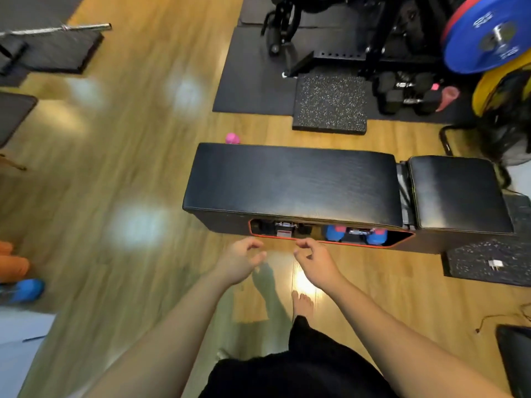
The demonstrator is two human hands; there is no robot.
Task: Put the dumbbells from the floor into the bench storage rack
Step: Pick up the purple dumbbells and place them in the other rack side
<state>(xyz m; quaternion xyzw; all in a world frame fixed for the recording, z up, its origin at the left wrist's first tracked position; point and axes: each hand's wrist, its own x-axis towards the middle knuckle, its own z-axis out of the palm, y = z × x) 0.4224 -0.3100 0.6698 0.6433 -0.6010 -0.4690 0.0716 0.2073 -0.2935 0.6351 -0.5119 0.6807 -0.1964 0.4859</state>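
Observation:
A black padded bench [293, 179] stands on the wood floor ahead of me. Its side storage rack [316, 238] is an orange-rimmed opening facing me. A black dumbbell [283, 226] lies in its left half and a blue dumbbell [355, 234] in its right half. A pink dumbbell [232, 138] peeks out on the floor behind the bench's far left corner. Another blue dumbbell [21, 290] lies on the floor at the far left. My left hand [241, 261] and my right hand [314, 258] hover just in front of the rack, fingers loosely curled, holding nothing.
Black hex dumbbells [405, 93] and a pink roll [446, 97] lie on dark mats at the back right, by a rack with a blue plate [488, 33]. A speckled rubber tile [330, 103] lies behind the bench, another [488, 262] at its right end. My bare foot [301, 304] stands below the hands.

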